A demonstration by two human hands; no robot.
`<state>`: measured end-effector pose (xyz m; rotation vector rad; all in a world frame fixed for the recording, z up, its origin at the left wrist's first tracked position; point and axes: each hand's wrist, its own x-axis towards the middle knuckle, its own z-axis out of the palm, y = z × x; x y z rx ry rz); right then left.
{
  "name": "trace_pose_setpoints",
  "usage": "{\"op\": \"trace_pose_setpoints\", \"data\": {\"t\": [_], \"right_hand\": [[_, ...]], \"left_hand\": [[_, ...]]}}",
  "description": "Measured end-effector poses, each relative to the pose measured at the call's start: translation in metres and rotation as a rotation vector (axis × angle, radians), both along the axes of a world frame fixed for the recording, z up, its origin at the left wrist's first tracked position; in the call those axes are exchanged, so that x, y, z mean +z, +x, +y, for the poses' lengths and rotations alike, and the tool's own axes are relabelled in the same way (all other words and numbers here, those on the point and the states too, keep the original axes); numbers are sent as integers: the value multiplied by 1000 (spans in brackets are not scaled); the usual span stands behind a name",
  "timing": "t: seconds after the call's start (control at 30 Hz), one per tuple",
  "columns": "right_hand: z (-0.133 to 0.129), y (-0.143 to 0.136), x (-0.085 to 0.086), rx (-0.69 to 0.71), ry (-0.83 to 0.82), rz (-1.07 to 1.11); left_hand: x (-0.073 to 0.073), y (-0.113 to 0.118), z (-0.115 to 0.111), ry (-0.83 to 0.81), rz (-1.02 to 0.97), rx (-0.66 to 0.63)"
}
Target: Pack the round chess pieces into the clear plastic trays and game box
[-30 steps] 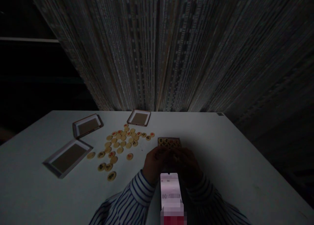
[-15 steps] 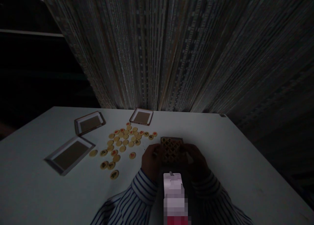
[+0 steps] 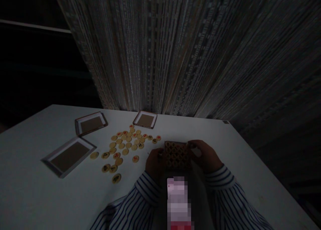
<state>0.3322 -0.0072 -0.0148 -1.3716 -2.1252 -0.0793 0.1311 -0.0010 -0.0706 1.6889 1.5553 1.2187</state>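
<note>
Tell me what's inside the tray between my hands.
Rows of round pieces, markings too dim to read. Anything beneath them is covered; the left hand and right hand partly hide the tray at its sides.

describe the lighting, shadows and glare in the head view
Head view: dim overall, nearly black at upper left; the phone screen is brightest, partly pixelated; the box sits in shadow between left hand and right hand, details murky; scattered pieces show clearer against the white table.

The head camera looks forward and down across the near white table [image 3: 205,129]; the curtain [image 3: 160,49] stands beyond.
</note>
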Motion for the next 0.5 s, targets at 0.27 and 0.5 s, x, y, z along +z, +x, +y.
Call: {"op": "trace_pose_setpoints", "data": {"t": [0.27, 0.5], "right_hand": [[18, 5, 9, 9, -218, -168], [26, 3, 7, -32, -330, -266]], "left_hand": [[-7, 1, 1, 27, -16, -1], [-9, 1, 1, 55, -16, -11]]}}
